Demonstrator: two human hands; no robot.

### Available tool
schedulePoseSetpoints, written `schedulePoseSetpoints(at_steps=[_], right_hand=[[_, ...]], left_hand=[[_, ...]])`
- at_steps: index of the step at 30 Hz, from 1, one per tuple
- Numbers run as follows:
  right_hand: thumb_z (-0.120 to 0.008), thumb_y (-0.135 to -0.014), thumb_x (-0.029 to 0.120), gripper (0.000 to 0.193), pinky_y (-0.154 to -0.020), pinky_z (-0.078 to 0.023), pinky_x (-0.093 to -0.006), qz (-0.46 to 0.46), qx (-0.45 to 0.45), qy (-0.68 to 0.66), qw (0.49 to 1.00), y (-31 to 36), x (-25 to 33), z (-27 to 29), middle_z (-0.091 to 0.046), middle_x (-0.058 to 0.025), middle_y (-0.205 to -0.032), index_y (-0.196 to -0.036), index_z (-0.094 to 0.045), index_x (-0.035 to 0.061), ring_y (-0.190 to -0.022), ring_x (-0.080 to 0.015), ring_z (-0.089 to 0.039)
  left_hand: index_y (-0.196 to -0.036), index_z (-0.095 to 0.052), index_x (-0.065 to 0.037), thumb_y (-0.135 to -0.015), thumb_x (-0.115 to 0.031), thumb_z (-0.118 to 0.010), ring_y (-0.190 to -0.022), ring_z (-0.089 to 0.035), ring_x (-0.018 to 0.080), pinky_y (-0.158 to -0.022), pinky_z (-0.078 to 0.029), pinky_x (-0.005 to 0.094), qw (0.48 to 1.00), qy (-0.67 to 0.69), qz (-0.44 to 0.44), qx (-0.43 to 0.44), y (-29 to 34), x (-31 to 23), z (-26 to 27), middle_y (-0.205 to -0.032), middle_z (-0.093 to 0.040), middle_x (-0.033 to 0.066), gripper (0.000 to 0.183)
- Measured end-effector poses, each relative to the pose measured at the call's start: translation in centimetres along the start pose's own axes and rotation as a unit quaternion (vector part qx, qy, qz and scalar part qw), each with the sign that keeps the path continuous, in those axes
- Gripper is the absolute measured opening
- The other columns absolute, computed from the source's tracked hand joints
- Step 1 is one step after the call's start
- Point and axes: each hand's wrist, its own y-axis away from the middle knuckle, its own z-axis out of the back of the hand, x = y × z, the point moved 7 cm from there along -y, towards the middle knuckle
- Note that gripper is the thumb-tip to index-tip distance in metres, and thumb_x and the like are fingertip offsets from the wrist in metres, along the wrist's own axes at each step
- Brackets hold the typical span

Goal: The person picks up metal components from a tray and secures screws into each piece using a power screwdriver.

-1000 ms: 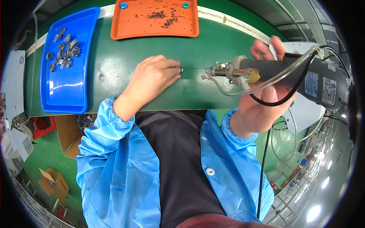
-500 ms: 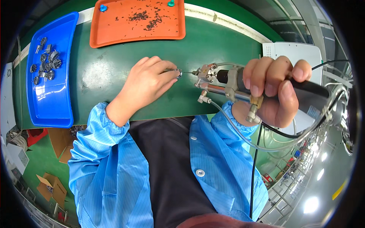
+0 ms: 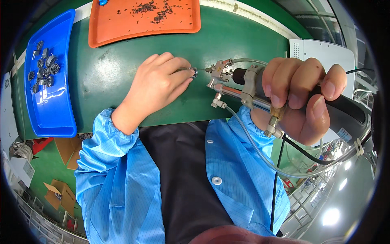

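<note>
My left hand [image 3: 159, 83] is closed, its fingertips pinching a small round metal part [image 3: 195, 72] over the green table. Wrapped around a powered screwdriver [image 3: 252, 83] is my right hand [image 3: 300, 97], with the tool lying nearly level and pointing left. The tool has a silver nose block, a metal cylinder alongside and a clear air hose. Its thin bit reaches to the part or very close to it; whether they touch I cannot tell. My left fingers hide some of the part.
Several round grey-and-black parts lie in a blue tray [image 3: 48, 116] at the left. An orange tray [image 3: 115, 32] at the far side holds many tiny dark screws. A pale box-shaped unit [image 3: 321, 53] stands at the far right. Open cardboard boxes [image 3: 61, 195] sit below the table.
The screwdriver's nose and the part in my left fingers are closer together, with less of the bit showing. The whole view has shifted slightly.
</note>
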Motion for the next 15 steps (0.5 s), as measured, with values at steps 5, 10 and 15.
schedulePoseSetpoints(at_steps=[5,10,15], right_hand=[[-0.054,-0.094,0.014,0.02,-0.06,-0.043,-0.0366,0.008,0.006,-0.002,1.0,-0.01,-0.47,-0.31,-0.051,-0.0045,-0.078,-0.114,-0.05,0.0151,-0.061,-0.0183,-0.053],[-0.054,-0.095,0.014,0.02,-0.06,-0.043,-0.0368,-0.003,0.028,0.01,1.0,-0.04,-0.31,-0.43,-0.051,-0.0044,-0.078,-0.115,-0.05,0.0155,-0.061,-0.018,-0.053],[-0.054,-0.095,0.014,0.021,-0.06,-0.044,-0.0368,-0.009,0.041,0.011,0.999,-0.11,-0.52,-0.75,-0.051,-0.0044,-0.078,-0.115,-0.049,0.0161,-0.061,-0.018,-0.053]], left_hand=[[-0.09,-0.075,-0.007,-0.077,-0.011,-0.08,-0.084,-0.063,0.022,-0.071,-0.049,0.0351,1.0,0.005,0.005,0.001,0.05,0.06,-0.1,-0.099,-0.07,0.0028,0.014],[-0.089,-0.075,-0.007,-0.077,-0.01,-0.079,-0.084,-0.063,0.0224,-0.072,-0.049,0.0355,1.0,0.006,0.006,0.003,0.03,0.03,-0.13,-0.099,-0.07,0.0032,0.014],[-0.09,-0.075,-0.007,-0.078,-0.011,-0.079,-0.084,-0.063,0.0227,-0.072,-0.049,0.0354,1.0,0.004,0.01,0.002,0.32,0.21,-0.08,-0.1,-0.07,0.0032,0.014]])
